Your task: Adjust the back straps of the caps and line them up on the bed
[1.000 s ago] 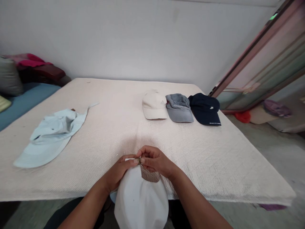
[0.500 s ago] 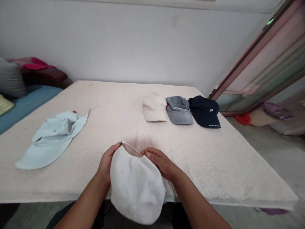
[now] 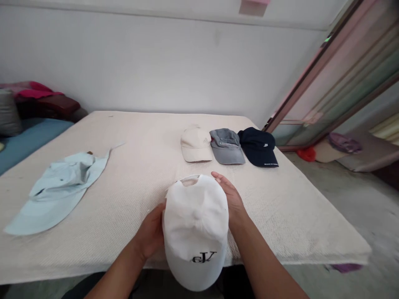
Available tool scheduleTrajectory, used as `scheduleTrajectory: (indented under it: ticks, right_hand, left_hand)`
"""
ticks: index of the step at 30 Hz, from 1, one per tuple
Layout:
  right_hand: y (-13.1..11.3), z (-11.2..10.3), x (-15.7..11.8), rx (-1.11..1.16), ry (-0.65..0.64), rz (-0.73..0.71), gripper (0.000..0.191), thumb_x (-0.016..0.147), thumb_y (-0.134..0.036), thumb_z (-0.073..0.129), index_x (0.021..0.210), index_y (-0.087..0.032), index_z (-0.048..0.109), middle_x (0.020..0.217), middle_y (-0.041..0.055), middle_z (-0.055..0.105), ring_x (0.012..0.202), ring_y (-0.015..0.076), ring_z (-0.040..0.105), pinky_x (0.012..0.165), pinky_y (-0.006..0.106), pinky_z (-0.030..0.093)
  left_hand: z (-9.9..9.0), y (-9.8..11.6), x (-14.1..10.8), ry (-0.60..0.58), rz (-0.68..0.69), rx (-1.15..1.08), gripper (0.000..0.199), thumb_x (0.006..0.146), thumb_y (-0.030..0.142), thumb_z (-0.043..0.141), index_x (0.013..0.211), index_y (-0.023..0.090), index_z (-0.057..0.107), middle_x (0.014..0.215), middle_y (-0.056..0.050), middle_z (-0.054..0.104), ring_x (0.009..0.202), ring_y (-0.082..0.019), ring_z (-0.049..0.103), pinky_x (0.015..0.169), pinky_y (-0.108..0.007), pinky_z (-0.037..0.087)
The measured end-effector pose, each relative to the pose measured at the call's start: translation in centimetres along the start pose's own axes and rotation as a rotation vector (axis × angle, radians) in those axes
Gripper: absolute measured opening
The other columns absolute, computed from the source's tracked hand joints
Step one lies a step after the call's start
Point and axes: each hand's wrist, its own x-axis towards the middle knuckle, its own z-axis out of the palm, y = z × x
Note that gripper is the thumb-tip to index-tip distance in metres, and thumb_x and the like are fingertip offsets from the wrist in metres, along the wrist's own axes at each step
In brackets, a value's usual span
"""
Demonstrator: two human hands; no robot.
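A white cap (image 3: 196, 220) with black letters is held between my two hands over the table's front edge, its brim toward me and its strap opening away. My left hand (image 3: 152, 230) grips its left side, the fingertips hidden behind the cloth. Against the right side is my right hand (image 3: 230, 199), closed on the cap with its fingers partly behind it. Farther back lie a cream cap (image 3: 196, 145), a grey cap (image 3: 227, 147) and a dark navy cap (image 3: 258, 147), side by side in a row. A pale blue cap (image 3: 59, 189), crumpled, rests at the left.
The table (image 3: 280, 216) bears a cream textured cloth and stands against a white wall. To the left is a blue cushioned seat (image 3: 37, 135) with a grey pillow. On the right, beyond a sliding door frame (image 3: 311, 79), a red item (image 3: 306, 154) lies on the floor.
The white cap has turned upright and risen over the table edge, so its lettering and brim now show. Both hands have shifted to its sides. The view has moved slightly right.
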Motion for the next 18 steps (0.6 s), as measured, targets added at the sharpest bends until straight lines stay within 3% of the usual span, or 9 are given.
scheduleTrajectory:
  ticks: [4, 10, 15, 18]
  right_hand:
    - [-0.1, -0.7, 0.0, 0.015, 0.017, -0.003, 0.028, 0.073, -0.032, 0.070, 0.097, -0.021, 0.064, 0.085, 0.0006, 0.068, 0.073, 0.0149, 0.062, 0.069, 0.028, 0.049]
    - [0.0, -2.0, -1.5, 0.003, -0.178, 0.099, 0.023, 0.081, -0.037, 0.060, 0.089, -0.017, 0.066, 0.085, 0.0033, 0.069, 0.077, 0.0154, 0.062, 0.071, 0.026, 0.047]
    - [-0.7, -4.4, -3.3, -0.052, -0.329, 0.177, 0.025, 0.076, -0.023, 0.067, 0.099, -0.016, 0.063, 0.095, 0.0068, 0.069, 0.082, 0.0183, 0.064, 0.073, 0.029, 0.048]
    - [-1.6, -6.2, -4.0, -0.037, -0.321, 0.105, 0.029, 0.072, -0.019, 0.070, 0.100, -0.017, 0.062, 0.095, 0.0065, 0.069, 0.082, 0.0186, 0.065, 0.074, 0.030, 0.048]
  left_hand:
    - [-0.4, -0.6, 1.0, 0.135, 0.000, 0.015, 0.027, 0.085, 0.029, 0.052, 0.099, 0.013, 0.069, 0.088, -0.011, 0.074, 0.095, -0.027, 0.066, 0.082, -0.034, 0.051]
    - [-0.2, 1.4, 2.8, 0.255, 0.282, -0.045, 0.029, 0.084, 0.020, 0.050, 0.106, 0.011, 0.066, 0.086, -0.010, 0.074, 0.086, -0.026, 0.069, 0.076, -0.034, 0.055]
    - [0.3, 1.7, 3.9, 0.278, 0.397, -0.124, 0.034, 0.086, 0.018, 0.043, 0.112, 0.013, 0.064, 0.082, -0.007, 0.075, 0.079, -0.024, 0.070, 0.076, -0.034, 0.057]
    - [1.5, 0.4, 4.4, 0.265, 0.385, -0.109, 0.034, 0.087, 0.017, 0.043, 0.114, 0.015, 0.064, 0.085, -0.006, 0.075, 0.078, -0.023, 0.070, 0.073, -0.033, 0.058]
